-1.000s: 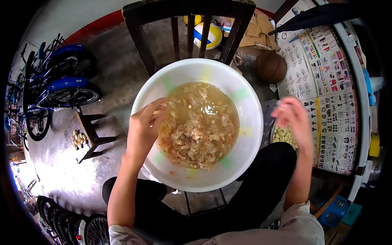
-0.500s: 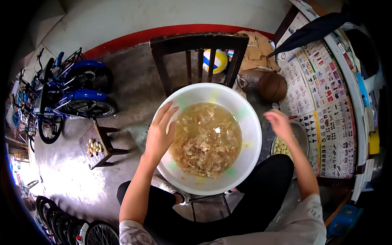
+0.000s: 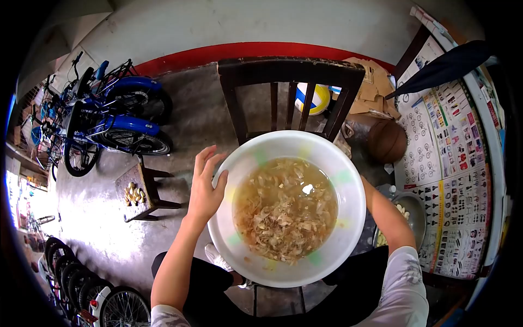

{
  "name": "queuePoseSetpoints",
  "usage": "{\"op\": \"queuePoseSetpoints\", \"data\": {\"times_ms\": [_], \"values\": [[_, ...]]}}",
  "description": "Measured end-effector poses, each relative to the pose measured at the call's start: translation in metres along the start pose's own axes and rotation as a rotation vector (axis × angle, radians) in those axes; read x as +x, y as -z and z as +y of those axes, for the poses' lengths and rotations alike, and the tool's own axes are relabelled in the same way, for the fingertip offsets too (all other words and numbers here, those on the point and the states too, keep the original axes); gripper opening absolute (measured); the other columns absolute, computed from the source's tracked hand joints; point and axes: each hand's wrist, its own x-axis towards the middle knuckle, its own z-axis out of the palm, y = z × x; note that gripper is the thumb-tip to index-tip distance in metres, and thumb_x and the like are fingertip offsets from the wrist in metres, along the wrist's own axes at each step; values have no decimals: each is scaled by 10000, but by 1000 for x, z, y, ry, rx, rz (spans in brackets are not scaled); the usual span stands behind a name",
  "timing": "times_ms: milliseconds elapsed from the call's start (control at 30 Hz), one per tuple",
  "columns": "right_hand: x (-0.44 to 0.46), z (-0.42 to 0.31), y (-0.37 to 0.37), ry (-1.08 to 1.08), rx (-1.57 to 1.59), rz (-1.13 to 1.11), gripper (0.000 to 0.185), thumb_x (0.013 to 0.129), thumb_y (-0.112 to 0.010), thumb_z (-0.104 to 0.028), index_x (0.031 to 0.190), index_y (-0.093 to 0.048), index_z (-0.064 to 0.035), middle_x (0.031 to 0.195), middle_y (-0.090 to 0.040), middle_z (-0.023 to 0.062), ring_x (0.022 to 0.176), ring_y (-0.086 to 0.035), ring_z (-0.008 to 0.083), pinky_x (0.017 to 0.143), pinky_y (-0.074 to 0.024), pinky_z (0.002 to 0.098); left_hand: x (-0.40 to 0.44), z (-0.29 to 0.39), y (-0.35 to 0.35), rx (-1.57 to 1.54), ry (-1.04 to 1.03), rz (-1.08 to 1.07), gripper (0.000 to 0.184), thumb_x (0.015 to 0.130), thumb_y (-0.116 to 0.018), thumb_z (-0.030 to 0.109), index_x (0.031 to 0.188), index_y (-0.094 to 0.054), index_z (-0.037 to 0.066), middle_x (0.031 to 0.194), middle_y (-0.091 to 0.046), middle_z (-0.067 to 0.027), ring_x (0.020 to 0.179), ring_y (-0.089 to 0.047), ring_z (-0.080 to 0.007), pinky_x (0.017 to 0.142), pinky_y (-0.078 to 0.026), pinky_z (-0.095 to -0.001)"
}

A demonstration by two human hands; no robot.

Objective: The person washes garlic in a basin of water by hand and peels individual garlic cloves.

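Observation:
A large white plastic basin (image 3: 248, 259) rests on a dark wooden chair, holding murky brownish water with many pale, papery skins (image 3: 280, 229). Just off its left rim is my left hand (image 3: 206, 188), fingers spread and nothing in them. My right forearm (image 3: 388, 215) reaches along the basin's right side; that hand is hidden behind the rim, so its grip does not show. Partly behind my right forearm stands a metal bowl (image 3: 418, 215) with pale, clove-like pieces (image 3: 402, 211) inside.
The chair's slatted back (image 3: 291, 73) rises behind the basin. A small wooden stool (image 3: 150, 188) at left carries several tan pieces (image 3: 134, 194). Blue bicycles (image 3: 128, 125) stand at upper left. A basketball (image 3: 387, 140), a volleyball (image 3: 313, 100) and a printed-sheet-covered table (image 3: 436, 163) are rightward.
My right hand has moved from above the metal bowl to behind the basin's right rim. My left hand stays open but is now outside the left rim. The whole view has shifted.

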Motion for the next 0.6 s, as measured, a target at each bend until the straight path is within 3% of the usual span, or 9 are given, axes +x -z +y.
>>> {"op": "queuePoseSetpoints", "data": {"times_ms": [167, 600], "values": [[-4, 2, -2, -4, 0, -3, 325, 904, -614, -146, 1176, -605, 31, 1053, -652, 49, 963, -560, 100, 857, -482, 304, -2, -4, -6, -36, 75, -54, 354, 851, -615, 8, 1200, -572, 45, 1384, -431, -164, 1267, -476, -335, 1032, -414, -410], [0, -1, 0, 9, -15, -5, 304, 902, -616, -137, 1154, -613, 32, 1036, -655, 48, 959, -560, 98, 846, -483, 301, -1, -2, -10, -30, 30, -106, 319, 858, -585, -18, 1172, -575, 37, 1385, -425, -169, 1255, -491, -350, 1044, -410, -413]]}}
